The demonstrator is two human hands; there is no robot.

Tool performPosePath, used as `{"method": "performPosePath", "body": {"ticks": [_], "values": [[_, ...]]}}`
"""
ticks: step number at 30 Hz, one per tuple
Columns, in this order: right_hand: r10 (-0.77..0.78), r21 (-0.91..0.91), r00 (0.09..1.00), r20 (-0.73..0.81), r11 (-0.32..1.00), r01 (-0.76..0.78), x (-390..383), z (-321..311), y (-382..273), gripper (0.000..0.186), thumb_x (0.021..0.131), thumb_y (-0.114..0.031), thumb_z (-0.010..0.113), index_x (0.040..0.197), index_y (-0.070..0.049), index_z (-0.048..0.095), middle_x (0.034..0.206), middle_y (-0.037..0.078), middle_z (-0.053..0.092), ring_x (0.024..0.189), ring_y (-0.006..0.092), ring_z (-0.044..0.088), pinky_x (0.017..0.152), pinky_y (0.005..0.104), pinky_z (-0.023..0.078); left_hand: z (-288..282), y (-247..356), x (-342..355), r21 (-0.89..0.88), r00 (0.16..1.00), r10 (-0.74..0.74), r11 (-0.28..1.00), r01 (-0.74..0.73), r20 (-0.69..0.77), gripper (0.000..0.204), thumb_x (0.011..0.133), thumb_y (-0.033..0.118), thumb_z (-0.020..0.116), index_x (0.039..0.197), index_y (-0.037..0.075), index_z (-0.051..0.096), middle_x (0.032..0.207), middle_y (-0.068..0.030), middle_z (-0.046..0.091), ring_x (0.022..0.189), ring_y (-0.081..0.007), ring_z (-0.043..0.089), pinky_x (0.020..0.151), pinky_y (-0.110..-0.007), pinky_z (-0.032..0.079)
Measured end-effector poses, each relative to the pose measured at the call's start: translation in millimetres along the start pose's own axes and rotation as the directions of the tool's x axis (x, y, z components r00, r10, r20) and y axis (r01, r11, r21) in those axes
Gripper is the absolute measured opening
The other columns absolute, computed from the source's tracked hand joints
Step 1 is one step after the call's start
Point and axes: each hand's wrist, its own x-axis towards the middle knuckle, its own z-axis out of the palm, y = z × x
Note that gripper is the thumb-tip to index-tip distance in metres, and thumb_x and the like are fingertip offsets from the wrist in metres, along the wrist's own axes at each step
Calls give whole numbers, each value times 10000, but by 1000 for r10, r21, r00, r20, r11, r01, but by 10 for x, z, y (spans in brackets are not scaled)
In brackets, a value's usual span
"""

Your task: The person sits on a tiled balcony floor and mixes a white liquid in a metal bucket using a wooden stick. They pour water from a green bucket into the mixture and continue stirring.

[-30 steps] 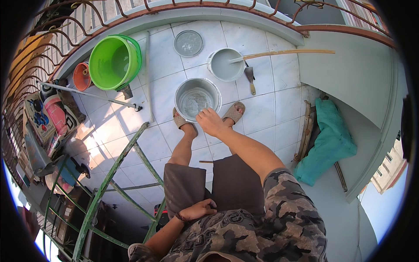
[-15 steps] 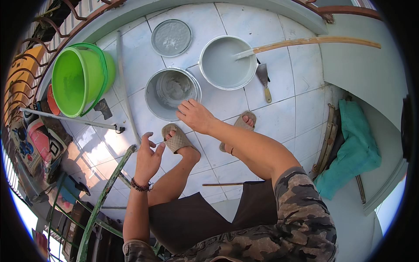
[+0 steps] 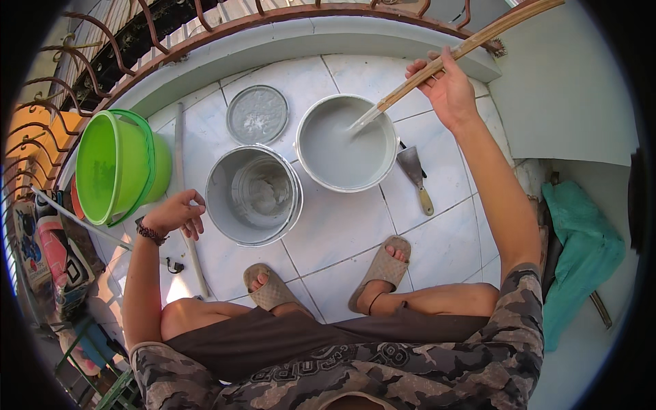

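My right hand [image 3: 451, 93] grips a long wooden stick [image 3: 495, 31], thumb on the near side and fingers behind. The stick's lower end, coated pale grey, dips into the grey liquid, which looks like paint [image 3: 328, 147], in a round bucket [image 3: 298, 142]. Just left of a second metal-looking bucket [image 3: 220, 205] hangs my left hand [image 3: 176, 213], fingers loosely bent and apart, holding nothing. That bucket has only grey residue at its bottom. Right of the paint bucket lies a putty knife [image 3: 415, 176] with a yellowish handle.
A grey-smeared lid [image 3: 257, 113] lies behind the buckets. To the left stands a green bucket [image 3: 102, 167], beside a long pale pole [image 3: 183, 157]. Railing [image 3: 294, 12] runs along the far ledge; a teal cloth [image 3: 581, 246] hangs at right. My sandalled feet are close in front.
My right hand has moved from the residue-lined bucket up to the stick and taken hold of it. The stick is raised more steeply. My left hand has come forward beside that bucket.
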Motion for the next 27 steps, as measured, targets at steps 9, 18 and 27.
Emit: {"method": "performPosePath", "body": {"ticks": [9,18,27], "values": [[-33,-188,774,632,963,194,-429,1460,2,508,939,-397,570,543,-116,420,481,7,374,450,141,439,482,295,389,265,353,-613,199,871,168,976,-83,-461,331,882,201,602,1055,-72,530,703,-139,609,579,-192,620,474,-303,507],[-387,-129,688,614,811,571,-581,1700,417,476,927,-209,598,510,-93,400,457,-50,327,422,51,305,399,248,225,332,-41,-818,112,851,67,994,-10,-521,398,881,269,621,1101,-50,531,718,-128,627,535,-165,605,449,-275,468],[-40,-342,991,131,936,83,-420,1232,-103,404,814,-132,608,474,-118,389,429,-34,336,343,90,295,368,295,238,208,-671,-550,98,840,-61,986,134,-540,348,873,288,615,1046,-11,563,680,-109,625,490,-158,606,413,-280,454]]}}
